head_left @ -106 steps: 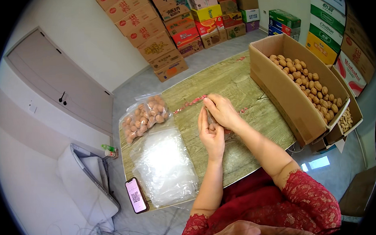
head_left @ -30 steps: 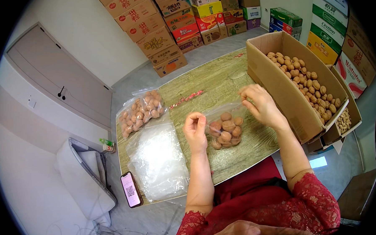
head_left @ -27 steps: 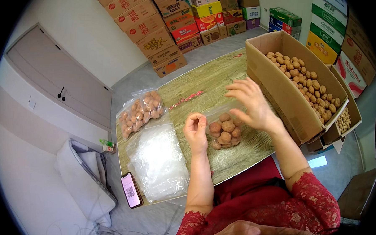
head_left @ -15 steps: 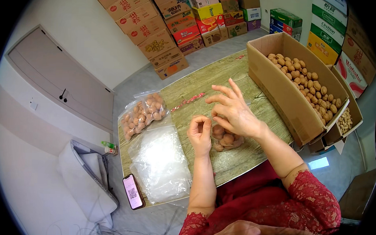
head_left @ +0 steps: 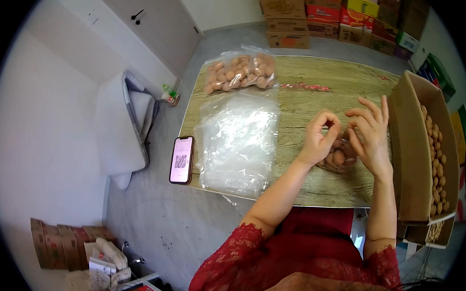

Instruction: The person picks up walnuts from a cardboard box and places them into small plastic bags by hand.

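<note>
A clear plastic bag of walnuts (head_left: pixel 339 158) rests on the wood-patterned table in front of me. My left hand (head_left: pixel 320 140) is closed in a pinch at the bag's top edge, thumb and index finger pressed together. On the other side, my right hand (head_left: pixel 371 141) pinches the same edge between thumb and index finger, its other fingers raised and spread. The bag's upper rim is mostly hidden behind my hands. To the left lies a stack of flat clear plastic bags (head_left: pixel 239 146). Beyond it sit filled bags of walnuts (head_left: pixel 240 73).
An open cardboard box (head_left: pixel 410 169) of loose walnuts (head_left: pixel 436 167) stands on the right, beside a smaller box of peanuts (head_left: pixel 435 231). A phone (head_left: pixel 181 160) lies at the table's left edge. Red bits (head_left: pixel 305 87) are on the tabletop (head_left: pixel 345 72). Stacked cartons (head_left: pixel 289 23) line the back.
My view has swung left and down, so the table appears squarer and further right. Both hands stay at the walnut bag's top; the right hand's fingers have shifted slightly along it.
</note>
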Tool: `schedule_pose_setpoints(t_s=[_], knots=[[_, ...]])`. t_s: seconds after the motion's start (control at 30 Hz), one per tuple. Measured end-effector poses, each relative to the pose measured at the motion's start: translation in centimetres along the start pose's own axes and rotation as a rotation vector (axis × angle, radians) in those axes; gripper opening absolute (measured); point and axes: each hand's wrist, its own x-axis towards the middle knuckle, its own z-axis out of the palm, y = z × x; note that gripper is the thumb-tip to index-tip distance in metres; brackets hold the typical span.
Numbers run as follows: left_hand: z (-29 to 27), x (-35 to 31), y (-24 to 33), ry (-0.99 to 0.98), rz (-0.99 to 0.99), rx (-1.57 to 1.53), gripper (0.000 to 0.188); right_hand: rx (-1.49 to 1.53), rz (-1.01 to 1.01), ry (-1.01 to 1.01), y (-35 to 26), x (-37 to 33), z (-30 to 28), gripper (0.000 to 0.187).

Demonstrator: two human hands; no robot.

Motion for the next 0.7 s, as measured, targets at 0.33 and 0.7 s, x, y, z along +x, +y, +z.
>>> schedule_pose_setpoints(t_s=[0.33, 0.7], knots=[[0.2, 0.0, -0.7, 0.049, -0.120, -0.285, 0.006, -0.084, 0.003, -0.029, 1.7, -1.2, -1.0, 0.015], [-0.5, 0.2, -0.9, 0.169, -0.134, -0.285, 0.009, -0.049, 0.107, 0.006, 4.5, -3.8, -2.3, 0.014]])
